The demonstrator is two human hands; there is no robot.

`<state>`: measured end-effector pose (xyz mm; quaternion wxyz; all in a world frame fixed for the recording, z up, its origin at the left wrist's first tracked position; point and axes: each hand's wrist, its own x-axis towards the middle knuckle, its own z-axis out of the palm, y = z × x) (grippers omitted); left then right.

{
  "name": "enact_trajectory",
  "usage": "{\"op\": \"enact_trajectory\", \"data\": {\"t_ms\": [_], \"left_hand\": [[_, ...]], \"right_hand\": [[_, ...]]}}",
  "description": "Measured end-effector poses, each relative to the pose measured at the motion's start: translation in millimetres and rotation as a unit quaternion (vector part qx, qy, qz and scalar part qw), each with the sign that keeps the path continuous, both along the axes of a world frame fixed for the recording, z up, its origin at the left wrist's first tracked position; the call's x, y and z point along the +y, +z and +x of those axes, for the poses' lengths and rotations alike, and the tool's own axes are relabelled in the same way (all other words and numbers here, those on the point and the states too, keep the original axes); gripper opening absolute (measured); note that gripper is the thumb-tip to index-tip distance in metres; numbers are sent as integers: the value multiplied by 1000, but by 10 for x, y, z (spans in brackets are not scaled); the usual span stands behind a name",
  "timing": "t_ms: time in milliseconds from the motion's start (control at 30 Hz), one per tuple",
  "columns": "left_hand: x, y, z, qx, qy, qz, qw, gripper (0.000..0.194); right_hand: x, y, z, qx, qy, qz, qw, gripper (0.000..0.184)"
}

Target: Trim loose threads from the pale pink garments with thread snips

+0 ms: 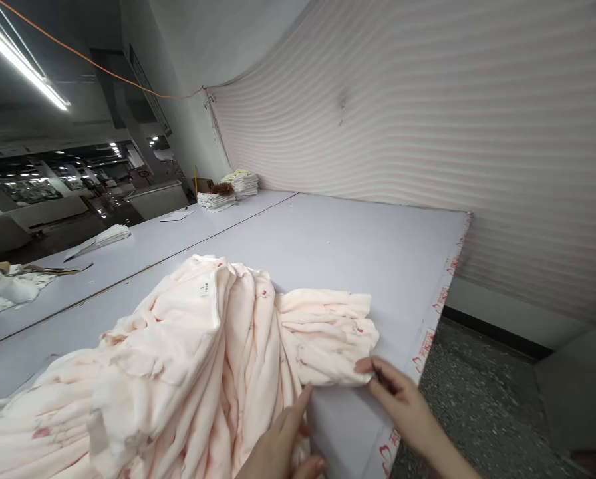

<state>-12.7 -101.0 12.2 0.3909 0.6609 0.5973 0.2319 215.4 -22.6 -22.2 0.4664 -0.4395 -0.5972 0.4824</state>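
A heap of soft pale pink garments (173, 359) with small reddish prints lies bunched on the near part of the table. A small white label with dark print shows near its top fold. To the right, a narrower folded section (328, 332), which looks like sleeves, spreads over the tabletop. My right hand (398, 396) pinches the lower right corner of that section between thumb and fingers. At the section's lower left edge is my left hand (285, 439), index finger stretched out against the cloth and thumb apart. The frame's bottom cuts off part of this hand.
The pale table (368, 233) has a right edge taped with red print; beyond it lies a speckled floor (482, 392). Striped sheeting (402, 113) hangs behind. Stacked cloth (241, 183) stands at the far end, and white scraps (13, 289) lie at left.
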Motion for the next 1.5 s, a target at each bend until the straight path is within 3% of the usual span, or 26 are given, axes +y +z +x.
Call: {"op": "enact_trajectory", "data": {"t_ms": [67,133,200,300,400,500,600,667,800,933,1000,1200,1333,1500], "left_hand": [[126,41,199,-19,-11,61,998,52],[205,61,313,-15,10,85,996,27],[224,38,353,-6,59,89,994,11],[184,-52,345,-3,119,99,988,9],[143,-129,321,22,147,142,979,12],[139,-151,284,78,174,179,965,19],[161,-132,231,93,194,213,953,17],[179,-114,195,75,184,227,953,16],[235,-69,134,-7,93,187,978,14],[328,11,100,-12,81,110,991,42],[367,37,96,11,71,106,992,28],[364,-46,117,74,157,154,973,5],[330,-93,116,120,136,197,963,8],[306,-80,105,122,126,202,963,11]], "right_hand": [[-246,66,-112,12,83,-1,997,22],[-379,81,-184,22,132,-23,991,23],[-384,22,-201,28,95,-48,994,24],[-214,-163,-211,0,3,-50,999,29],[21,-316,-324,-9,-12,-16,1000,37],[179,-323,-473,28,-25,6,999,14],[199,-212,-531,57,-9,4,998,10],[161,-116,-523,74,3,0,997,11],[89,54,-537,77,22,-15,997,10],[55,164,-632,59,83,-20,995,12],[21,175,-649,77,93,-25,992,14],[-161,29,-534,14,66,-19,998,29],[-198,21,-474,-64,53,16,996,7],[-140,146,-344,-139,98,21,985,19]]}}
